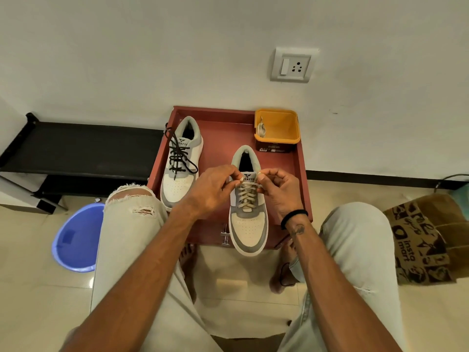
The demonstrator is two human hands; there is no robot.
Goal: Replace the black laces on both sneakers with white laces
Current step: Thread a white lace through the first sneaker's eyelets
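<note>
On the red table (223,128), near edge, the right-hand sneaker (248,219) sits with its toe poking past the rim, pulled close for the fingers. Its white lace (247,196) is threaded all the way up, and both hands are at the tongue: left hand (213,191) pinching one lace end, right hand (278,191) pinching the other, likely snugging or tying off. The far-left sneaker (180,161) keeps its black lace (179,154), parked aside for its turn. The spare white lace (261,129) waits in the yellow tub (284,128), far right corner. Open tabletop lies between shoes and tub.
</note>
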